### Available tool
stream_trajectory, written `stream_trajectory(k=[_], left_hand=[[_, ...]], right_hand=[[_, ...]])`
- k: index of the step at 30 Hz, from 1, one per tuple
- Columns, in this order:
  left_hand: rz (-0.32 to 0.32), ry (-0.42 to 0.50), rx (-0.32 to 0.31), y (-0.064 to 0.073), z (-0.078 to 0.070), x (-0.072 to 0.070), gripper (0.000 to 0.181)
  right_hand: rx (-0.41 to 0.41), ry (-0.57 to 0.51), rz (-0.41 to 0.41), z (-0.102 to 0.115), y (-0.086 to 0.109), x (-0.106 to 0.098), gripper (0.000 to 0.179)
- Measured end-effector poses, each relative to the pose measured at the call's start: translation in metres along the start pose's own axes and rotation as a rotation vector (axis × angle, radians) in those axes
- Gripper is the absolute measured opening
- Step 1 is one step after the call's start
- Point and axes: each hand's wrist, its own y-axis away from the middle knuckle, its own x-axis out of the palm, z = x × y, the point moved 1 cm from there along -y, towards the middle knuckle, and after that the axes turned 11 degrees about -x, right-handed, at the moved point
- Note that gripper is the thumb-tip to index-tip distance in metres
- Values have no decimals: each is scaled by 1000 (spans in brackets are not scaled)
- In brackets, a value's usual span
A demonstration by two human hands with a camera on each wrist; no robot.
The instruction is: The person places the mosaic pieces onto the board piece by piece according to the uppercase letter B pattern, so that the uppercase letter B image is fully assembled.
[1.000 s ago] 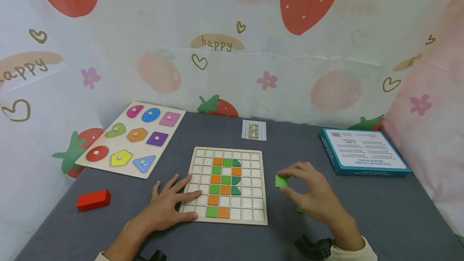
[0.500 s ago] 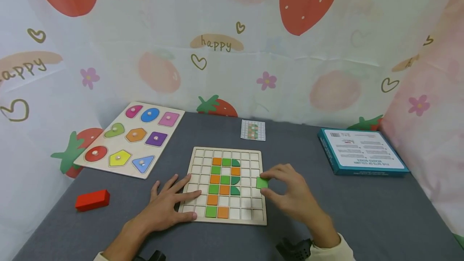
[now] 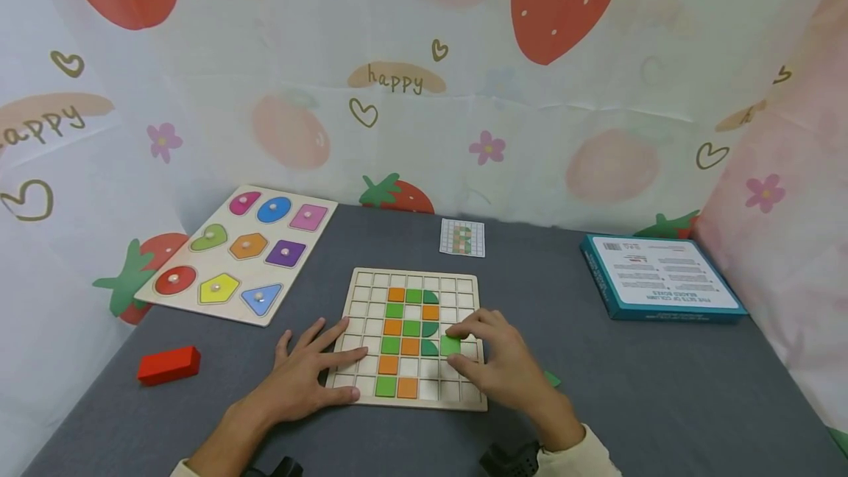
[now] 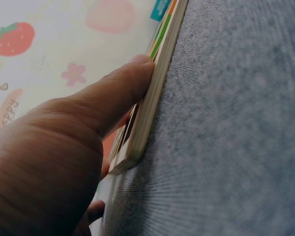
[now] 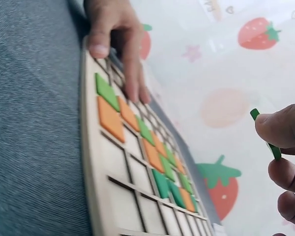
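Note:
Between thumb and fingers, my right hand [image 3: 506, 363] pinches a light green square tile [image 3: 450, 345] over the right part of the wooden grid board [image 3: 450, 391]. In the right wrist view the tile [image 5: 254, 114] is seen edge-on, held above the board. Orange and green square tiles sit in the middle columns, along with several dark green curved tiles [image 3: 430, 348]. My left hand [image 3: 308, 370] rests with spread fingers on the board's left side. Its thumb [image 4: 118, 88] lies on the near edge in the left wrist view.
Behind the board lies a small printed pattern card [image 3: 462, 238]. A shape puzzle board [image 3: 228, 263] is at the back left, a red block [image 3: 168, 365] at the left. A teal box [image 3: 662, 278] stands at the right. A green piece [image 3: 552, 379] lies beside my right wrist.
My right hand has carried the green square tile leftward, from beside the board to over its right columns. The left hand has stayed in place.

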Motion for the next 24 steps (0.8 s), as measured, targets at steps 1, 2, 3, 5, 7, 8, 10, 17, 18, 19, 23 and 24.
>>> stream_trajectory(k=[1, 2, 3, 5, 7, 8, 10, 17, 18, 19, 23, 24], left_hand=[[0, 0, 0, 0, 0, 0, 65], [0, -1, -1, 0, 0, 0, 65], [1, -1, -3, 0, 0, 0, 65], [1, -3, -6, 0, 0, 0, 65], [2, -2, -7, 0, -1, 0, 65], [3, -1, -8, 0, -1, 0, 65], [3, 1, -7, 0, -1, 0, 65], [4, -4, -4, 0, 0, 1, 65], [4, -2, -4, 0, 0, 1, 65], [4, -3, -4, 0, 0, 1, 65], [0, -1, 0, 0, 0, 0, 65], [0, -3, 0, 0, 0, 0, 65]], right_hand=[[0, -6, 6, -1, 0, 3, 26], [2, -13, 12, -3, 0, 5, 26], [7, -18, 16, -4, 0, 8, 26], [17, -26, 20, -8, -1, 14, 25], [23, -30, 23, -11, -1, 20, 25], [25, -23, 24, -12, -1, 23, 25], [28, 2, 29, -15, -1, 28, 25], [36, 52, 47, -19, 1, 40, 23], [34, 51, 50, -20, 1, 41, 24], [35, 51, 54, -20, 1, 42, 23], [30, 54, 74, -23, 2, 45, 23], [36, 56, 83, -23, 2, 45, 23]])
